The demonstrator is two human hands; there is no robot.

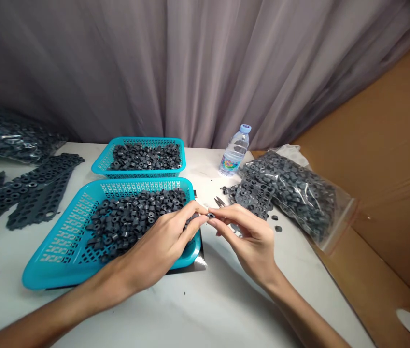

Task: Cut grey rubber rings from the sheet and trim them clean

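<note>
My left hand (164,239) reaches over the right end of the near blue basket (63,278), with thumb and forefinger pinched at a small dark grey ring-like piece (211,215). The thumb and forefinger of my right hand (253,239) close on the same piece from the other side. Just beyond my right fingers show the pointed metal tips of a small cutting tool (219,202). Whether it lies on the table or sits in my right hand, I cannot tell. Many short dark grey tube pieces (135,217) fill the near basket.
Behind stands a second blue basket (99,166) of similar pieces. A water bottle (234,151), a perforated grey sheet (255,195) and a clear bag of pieces (299,193) are at right. At left lie perforated strips (38,193) and another full bag (9,133).
</note>
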